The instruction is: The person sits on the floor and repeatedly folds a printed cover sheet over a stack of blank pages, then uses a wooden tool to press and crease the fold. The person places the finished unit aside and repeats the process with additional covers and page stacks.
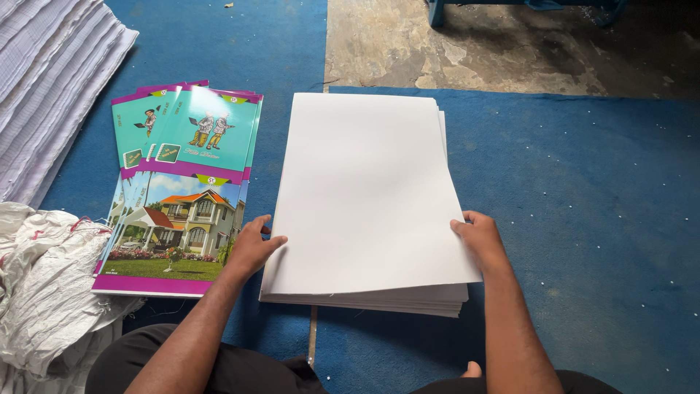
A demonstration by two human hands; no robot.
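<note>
Both forearms reach out from the bottom edge over dark trousers. Past them, a thick stack of plain white paper sheets (364,197) lies flat on the blue floor mat (583,204), directly in front of the person. The left hand (251,248) rests against the stack's near left edge, fingers loosely curled and thumb out, closed on nothing. The right hand (477,241) sits at the near right corner, fingers laid over the top sheet; whether it pinches that sheet or only presses on it is hard to tell from this angle.

Just beside the stack on the left, touching or nearly so, a fanned pile of glossy printed covers in teal and purple with a house picture (179,190) spreads across the mat. Further left are a heap of ruled white sheets (51,80) and a crumpled white woven sack (44,284). Beyond the mat is bare, stained concrete floor (496,44).

Risks, as I judge them: the lower sheets already jut out unevenly at the near edge, so a one-sided push could skew the stack further. A pinch at the corner could crease the top sheet. The left wrist hangs close to the slippery covers and might nudge the fan apart.
</note>
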